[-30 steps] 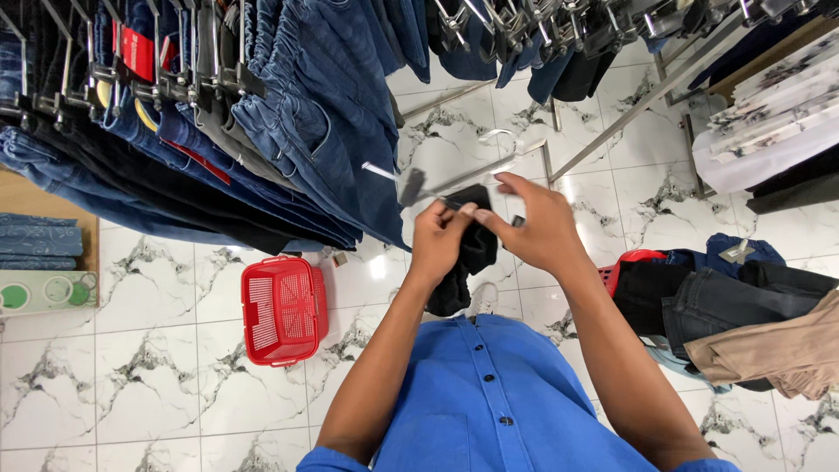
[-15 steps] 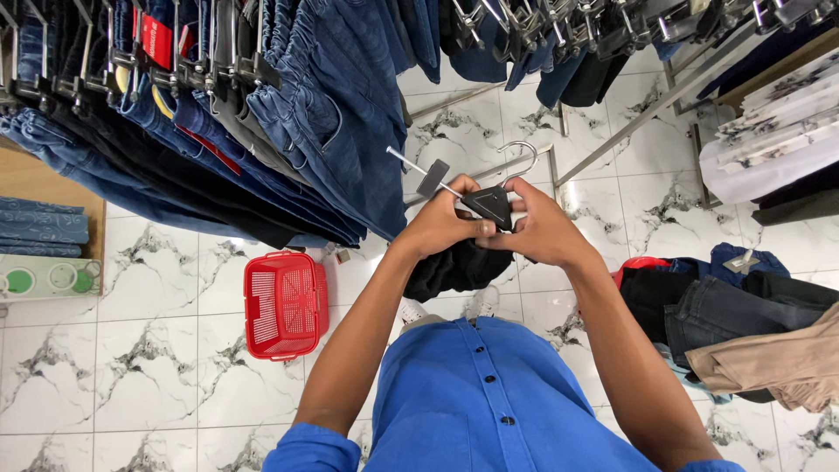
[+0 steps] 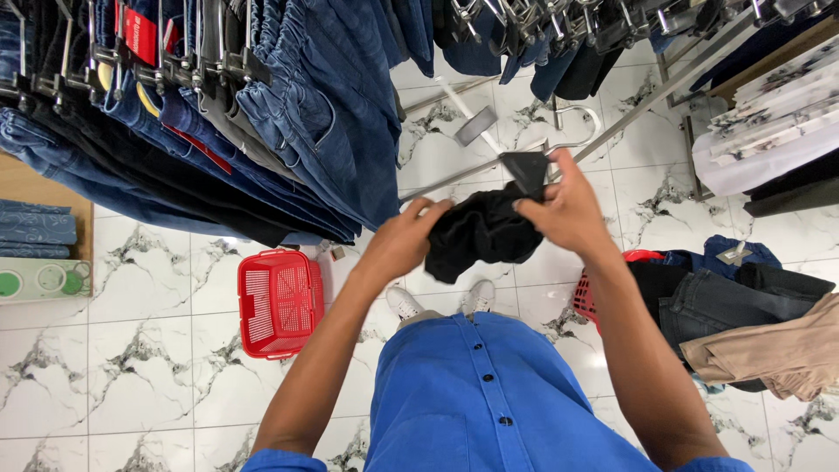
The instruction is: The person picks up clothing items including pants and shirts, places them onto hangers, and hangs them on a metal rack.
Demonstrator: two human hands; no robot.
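A bunched black garment [image 3: 479,232] hangs between the person's two hands, held up in the air in front of a blue buttoned shirt [image 3: 489,402] and above the white shoes [image 3: 441,301] on the floor. The left hand [image 3: 404,240] is closed on the garment's left edge, fingers curled into the cloth. The right hand [image 3: 568,210] grips the top right of the garment, where a dark clip [image 3: 527,168] of a clip hanger [image 3: 516,144] meets the fabric; the thumb and fingers pinch right at that clip. The hanger's bar runs up and to the left to a second, grey clip [image 3: 476,125], which hangs free, and its metal hook [image 3: 577,122] curves just above the right hand.

Just left of the hands hangs a dense row of blue jeans [image 3: 288,114] on a rack, with darker trousers [image 3: 131,175] beyond them. More dark garments [image 3: 524,44] hang from a rail along the top. On the white marbled floor [image 3: 114,367] a red plastic basket [image 3: 280,301] stands to the left of the person's feet, well apart from the hands. To the right, a second red basket [image 3: 594,293] is partly hidden behind the right arm, and beside it lies a heap of dark, blue and tan clothes [image 3: 752,323]. Folded jeans [image 3: 35,232] sit on a wooden shelf at the far left edge.
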